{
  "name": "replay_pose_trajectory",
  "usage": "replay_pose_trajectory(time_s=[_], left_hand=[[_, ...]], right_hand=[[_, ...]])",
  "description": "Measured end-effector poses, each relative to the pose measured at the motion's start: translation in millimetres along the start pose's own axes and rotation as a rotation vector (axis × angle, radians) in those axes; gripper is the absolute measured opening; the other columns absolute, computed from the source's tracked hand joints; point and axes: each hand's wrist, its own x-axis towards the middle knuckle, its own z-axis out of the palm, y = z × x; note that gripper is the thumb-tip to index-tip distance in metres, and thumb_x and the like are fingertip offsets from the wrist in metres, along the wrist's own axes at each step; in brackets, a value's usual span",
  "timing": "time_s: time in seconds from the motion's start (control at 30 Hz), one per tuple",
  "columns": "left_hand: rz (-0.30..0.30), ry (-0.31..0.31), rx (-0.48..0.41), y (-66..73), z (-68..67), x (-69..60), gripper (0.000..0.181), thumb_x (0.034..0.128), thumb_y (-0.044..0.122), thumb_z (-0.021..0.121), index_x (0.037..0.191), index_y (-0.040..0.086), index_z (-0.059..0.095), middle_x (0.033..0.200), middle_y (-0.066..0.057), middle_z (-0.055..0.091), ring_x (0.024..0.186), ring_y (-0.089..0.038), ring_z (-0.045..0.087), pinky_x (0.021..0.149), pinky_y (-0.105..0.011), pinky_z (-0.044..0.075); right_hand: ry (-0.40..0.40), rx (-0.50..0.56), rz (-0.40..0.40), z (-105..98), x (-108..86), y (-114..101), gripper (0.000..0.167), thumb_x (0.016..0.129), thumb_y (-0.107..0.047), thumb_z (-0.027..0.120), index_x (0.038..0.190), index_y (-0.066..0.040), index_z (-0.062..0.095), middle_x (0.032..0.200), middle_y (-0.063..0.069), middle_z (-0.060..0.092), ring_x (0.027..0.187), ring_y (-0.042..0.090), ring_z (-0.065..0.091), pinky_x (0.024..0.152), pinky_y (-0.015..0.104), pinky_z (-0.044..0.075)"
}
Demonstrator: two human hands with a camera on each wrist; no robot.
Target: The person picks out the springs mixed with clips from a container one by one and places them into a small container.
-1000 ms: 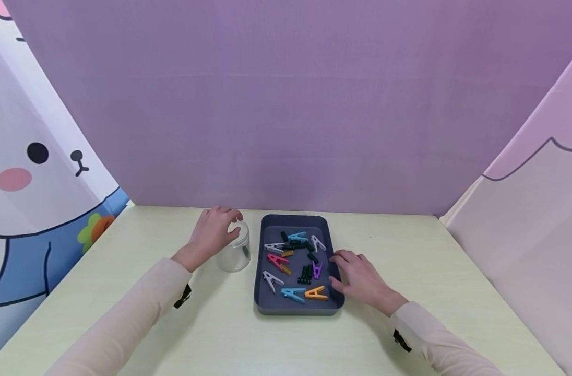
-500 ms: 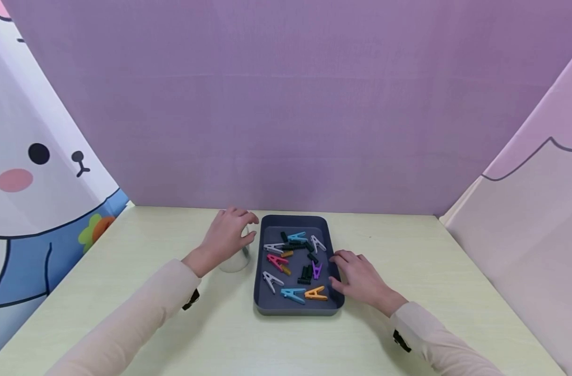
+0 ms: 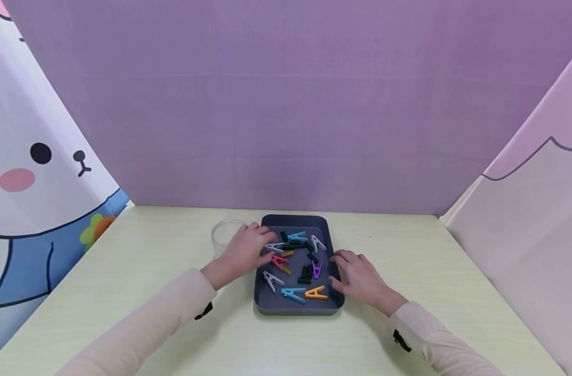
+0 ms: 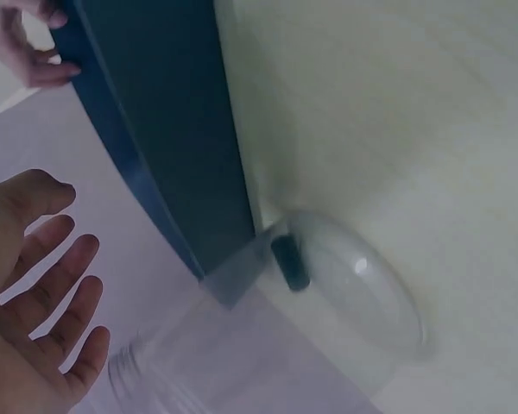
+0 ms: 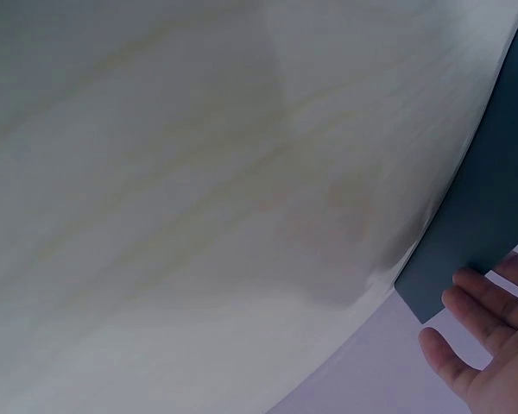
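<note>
Fingers (image 4: 62,272) of left hand (image 3: 245,253) spread, empty, over tray (image 3: 297,312); right hand (image 3: 361,279) relaxed at tray's right wall. One dark piece (image 4: 289,263) inside jar (image 3: 222,241); coils (image 3: 307,272) and clips (image 3: 293,294) lie untransferred.

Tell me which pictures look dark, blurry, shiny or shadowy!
Head view: brightest, soft shadow on the table beside the left sleeve; left wrist view: dim and blurry, a white glint on the clear jar; right wrist view: dim too, grey shadow beside the tray.
</note>
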Motion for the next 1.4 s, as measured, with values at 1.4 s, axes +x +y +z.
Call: replay_pose_trajectory(time_s=[1.4], left_hand=[[0.088,-0.179,-0.033,21.1,53.3,8.7,0.014,0.0790,0.027,0.069,0.093,0.026,0.068,0.098,0.007,0.063,0.086,-0.014,0.046,0.079,-0.037,0.040]], right_hand=[[-0.009,0.001,0.015,-1,-0.7,-1,0.046,0.078,-0.037,0.065,0.112,-0.007,0.059,0.120,0.009,0.056,0.112,0.024,0.051,0.088,0.045,0.044]])
